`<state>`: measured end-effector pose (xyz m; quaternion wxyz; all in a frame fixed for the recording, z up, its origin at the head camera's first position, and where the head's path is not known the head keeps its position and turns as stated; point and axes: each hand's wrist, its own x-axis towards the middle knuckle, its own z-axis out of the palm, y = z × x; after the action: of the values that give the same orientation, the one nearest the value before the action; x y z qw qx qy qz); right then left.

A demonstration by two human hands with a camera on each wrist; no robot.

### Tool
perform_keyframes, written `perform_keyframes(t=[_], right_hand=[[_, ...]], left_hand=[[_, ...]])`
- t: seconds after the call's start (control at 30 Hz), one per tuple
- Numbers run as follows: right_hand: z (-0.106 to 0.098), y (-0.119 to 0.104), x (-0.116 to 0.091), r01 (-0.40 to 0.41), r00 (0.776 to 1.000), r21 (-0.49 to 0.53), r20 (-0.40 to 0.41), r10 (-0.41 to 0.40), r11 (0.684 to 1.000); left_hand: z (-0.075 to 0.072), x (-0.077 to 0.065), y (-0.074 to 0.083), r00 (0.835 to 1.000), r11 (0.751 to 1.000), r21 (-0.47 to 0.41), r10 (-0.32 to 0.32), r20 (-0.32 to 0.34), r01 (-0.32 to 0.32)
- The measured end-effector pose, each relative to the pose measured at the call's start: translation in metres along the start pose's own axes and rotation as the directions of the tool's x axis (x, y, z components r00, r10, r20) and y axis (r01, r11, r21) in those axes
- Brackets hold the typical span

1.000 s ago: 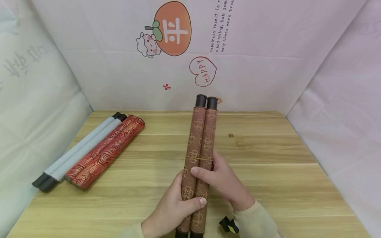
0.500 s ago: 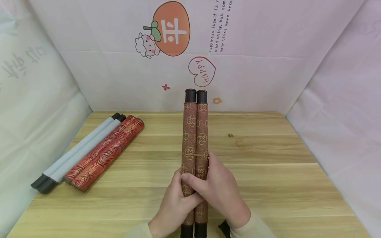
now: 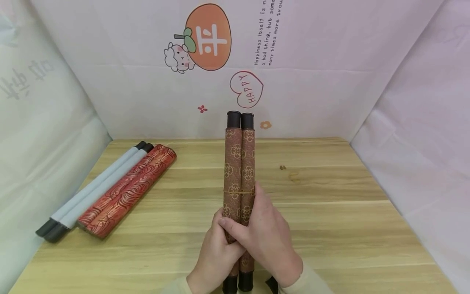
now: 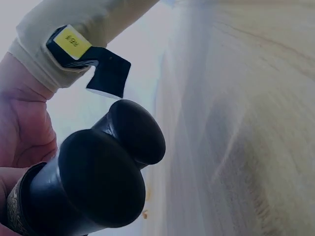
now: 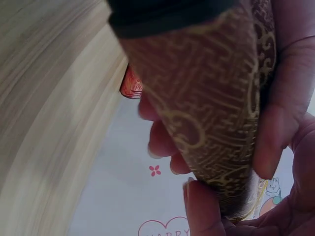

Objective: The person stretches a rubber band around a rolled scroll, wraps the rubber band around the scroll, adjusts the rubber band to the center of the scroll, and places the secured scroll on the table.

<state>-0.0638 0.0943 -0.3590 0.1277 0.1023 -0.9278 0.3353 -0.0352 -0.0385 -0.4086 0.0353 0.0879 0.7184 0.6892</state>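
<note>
A brown scroll [image 3: 233, 163] with gold flower patterns and black end knobs is rolled from both ends into two side-by-side rolls. A thin yellowish band [image 3: 235, 192] circles it near the middle. My left hand [image 3: 211, 257] grips its lower part from the left. From the right, my right hand [image 3: 269, 239] holds it just below the band, its thumb crossing the front and partly covering the left thumb. The black knobs [image 4: 101, 179] loom close in the left wrist view. In the right wrist view, fingers of both hands surround the patterned roll [image 5: 206, 98].
On the wooden table [image 3: 330, 228], a red patterned scroll [image 3: 128, 192] lies against a pale blue scroll [image 3: 92, 183] at the left. A loose yellowish band [image 3: 293, 176] and small brown bits [image 3: 282, 167] lie right of centre. White printed cloth [image 3: 312, 94] walls the back and sides.
The brown scroll has shifted left and straightened from a slight rightward lean. My right hand has slid lower along it, so its thumb overlaps the left thumb. Both hands keep hold.
</note>
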Motion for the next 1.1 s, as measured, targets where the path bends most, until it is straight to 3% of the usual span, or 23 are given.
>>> perform_keyframes(t=[0.17, 0.33, 0.57, 0.7, 0.87, 0.97, 1.03, 1.1], right_hand=[[0.002, -0.003, -0.001, -0.001, 1.000, -0.020, -0.002, 0.001, 1.000], [0.003, -0.002, 0.000, -0.037, 0.999, 0.003, 0.020, 0.037, 0.999], [0.006, 0.002, 0.004, -0.109, 0.992, 0.067, 0.078, 0.104, 0.992], [0.005, 0.004, 0.011, -0.142, 0.988, 0.166, 0.082, 0.130, 0.976], [0.004, 0.001, 0.019, -0.199, 0.980, 0.238, 0.060, 0.190, 0.951], [0.003, -0.001, 0.021, -0.243, 0.970, 0.241, 0.072, 0.232, 0.940], [0.003, -0.002, 0.021, -0.265, 0.964, 0.233, 0.078, 0.254, 0.935], [0.002, -0.003, 0.022, -0.281, 0.959, 0.220, 0.086, 0.268, 0.934]], left_hand=[[-0.001, -0.002, -0.002, 0.998, 0.989, 0.134, 0.064, -0.023, -0.060], [0.000, -0.003, -0.004, 0.991, 0.952, 0.289, 0.125, -0.057, -0.103], [0.000, -0.002, -0.007, 0.969, 0.868, 0.481, 0.207, -0.134, -0.119], [0.001, -0.003, -0.010, 0.952, 0.806, 0.570, 0.277, -0.126, -0.159], [0.004, -0.004, -0.012, 0.911, 0.711, 0.660, 0.401, -0.100, -0.241], [0.005, -0.004, -0.012, 0.885, 0.668, 0.695, 0.455, -0.099, -0.265], [0.005, -0.005, -0.011, 0.883, 0.664, 0.698, 0.459, -0.097, -0.268], [0.005, -0.006, -0.011, 0.893, 0.676, 0.690, 0.440, -0.094, -0.261]])
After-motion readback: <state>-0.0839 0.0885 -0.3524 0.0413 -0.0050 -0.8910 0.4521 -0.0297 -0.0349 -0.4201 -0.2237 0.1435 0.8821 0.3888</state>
